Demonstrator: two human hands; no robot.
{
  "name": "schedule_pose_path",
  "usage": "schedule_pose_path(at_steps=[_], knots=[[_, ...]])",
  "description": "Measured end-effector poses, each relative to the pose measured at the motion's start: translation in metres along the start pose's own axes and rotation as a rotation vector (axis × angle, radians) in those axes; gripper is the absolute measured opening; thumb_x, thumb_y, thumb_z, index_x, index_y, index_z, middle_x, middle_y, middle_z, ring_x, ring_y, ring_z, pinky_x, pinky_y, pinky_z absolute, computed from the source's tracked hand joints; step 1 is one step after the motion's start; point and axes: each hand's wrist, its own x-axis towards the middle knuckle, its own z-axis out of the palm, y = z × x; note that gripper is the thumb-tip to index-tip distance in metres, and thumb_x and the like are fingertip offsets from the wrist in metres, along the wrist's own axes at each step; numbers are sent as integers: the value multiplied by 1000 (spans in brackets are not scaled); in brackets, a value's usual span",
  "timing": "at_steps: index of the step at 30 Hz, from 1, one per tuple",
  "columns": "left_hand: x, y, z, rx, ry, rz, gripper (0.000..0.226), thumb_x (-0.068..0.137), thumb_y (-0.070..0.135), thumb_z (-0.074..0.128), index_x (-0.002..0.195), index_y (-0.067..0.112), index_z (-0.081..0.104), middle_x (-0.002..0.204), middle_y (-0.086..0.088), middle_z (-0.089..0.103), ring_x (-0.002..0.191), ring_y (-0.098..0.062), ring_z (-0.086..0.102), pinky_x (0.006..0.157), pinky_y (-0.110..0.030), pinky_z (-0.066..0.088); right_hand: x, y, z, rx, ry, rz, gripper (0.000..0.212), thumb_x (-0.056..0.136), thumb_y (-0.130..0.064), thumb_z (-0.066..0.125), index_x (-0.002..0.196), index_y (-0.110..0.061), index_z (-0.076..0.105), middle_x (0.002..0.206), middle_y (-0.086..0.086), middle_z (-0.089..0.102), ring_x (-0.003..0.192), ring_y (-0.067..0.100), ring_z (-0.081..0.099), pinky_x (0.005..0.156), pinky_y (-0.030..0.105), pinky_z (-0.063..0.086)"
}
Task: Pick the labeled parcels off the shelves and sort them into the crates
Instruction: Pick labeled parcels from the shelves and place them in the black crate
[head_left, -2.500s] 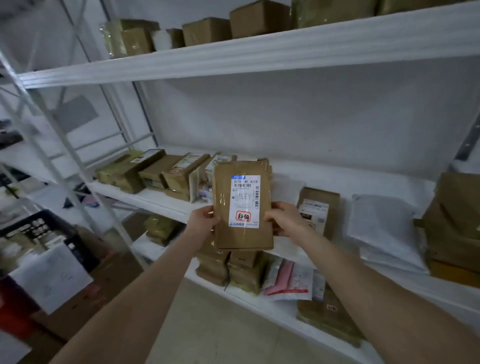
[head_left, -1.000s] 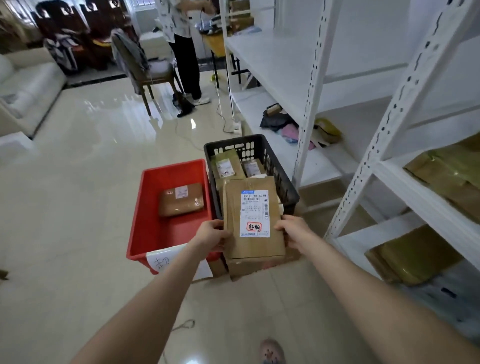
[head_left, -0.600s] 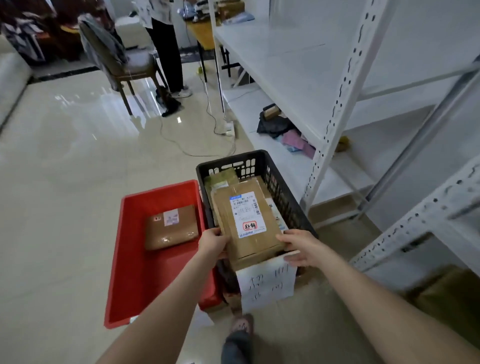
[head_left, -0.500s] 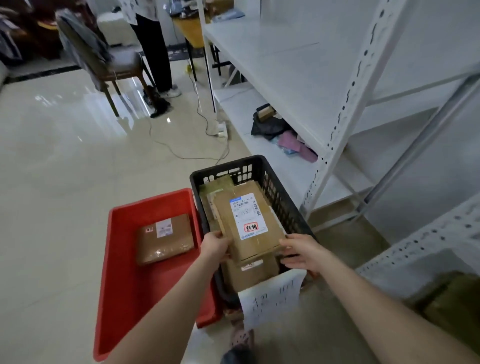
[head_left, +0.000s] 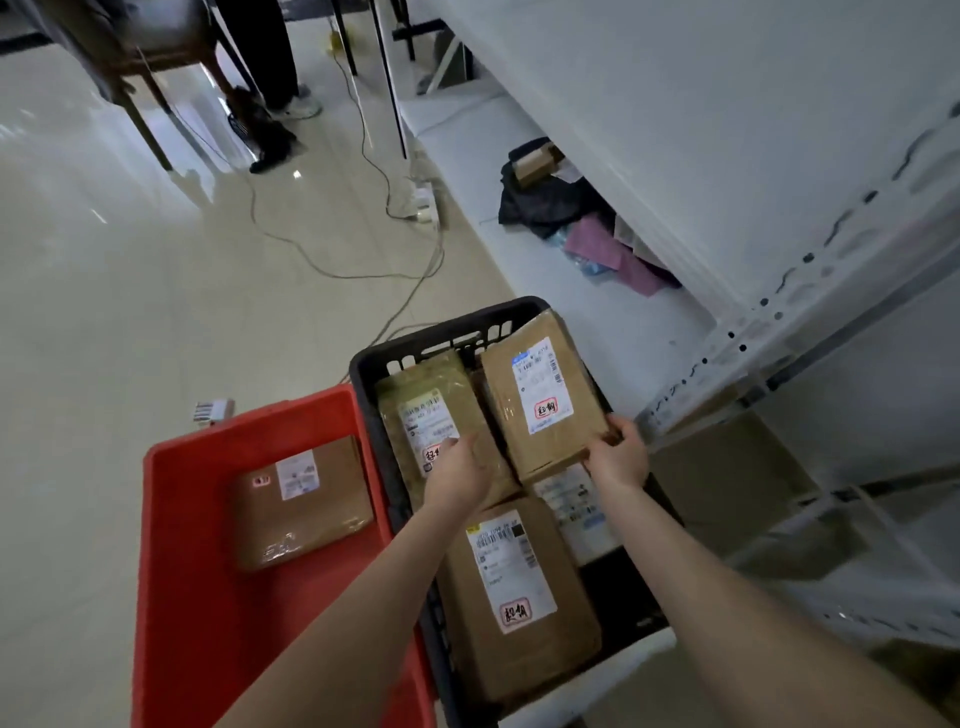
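Your right hand (head_left: 618, 457) grips the near corner of the parcel (head_left: 540, 395), which lies label up inside the black crate (head_left: 415, 348), at its far right. Your left hand (head_left: 460, 470) rests flat, fingers loose, on the green-wrapped parcel (head_left: 415, 395) beside it, holding nothing. The red crate (head_left: 171, 519) to the left holds one brown box (head_left: 301, 501).

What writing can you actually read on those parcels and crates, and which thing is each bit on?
"超钢", red stamp: parcel in the right hand, in the black crate.
"超钢", red stamp: large near parcel.
Red stamp, half hidden by the left hand: green-wrapped parcel; unreadable.
Printed label lines and barcodes on all parcels: too small and blurred.
Parcel in the red crate: label blurred, unreadable.
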Motion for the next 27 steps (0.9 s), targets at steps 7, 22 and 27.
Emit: schedule_pose_path(at_steps=[7, 22, 27], knots=[[27, -5, 19, 151, -11, 68, 56, 91, 16, 52, 145, 16, 35, 145, -8, 36, 124, -25, 47, 99, -37, 46, 37, 11, 30, -187, -51, 43, 40, 99, -12, 46, 139, -14, 46, 131, 14, 56, 117, 32, 56, 98, 45, 48], [58, 6, 41, 454, -35, 158, 73, 88, 20, 56, 151, 20, 18, 159, -7, 10, 147, -26, 10, 116, -42, 26, 27, -5, 59, -1210, -248, -856, 51, 95, -25, 53, 142, -30, 35, 155, 8, 18, 141, 30, 18, 110, 41, 29], [74, -6, 46, 499, -43, 73, 71, 92, 20, 52, 152, 21, 14, 160, -11, -1, 147, -32, 1, 117, -49, 15, 73, -2, 86, -1542, -350, -760, 76, 91, -32, 59, 152, -35, 14, 161, 9, -10, 144, 40, -17, 118, 56, -4]])
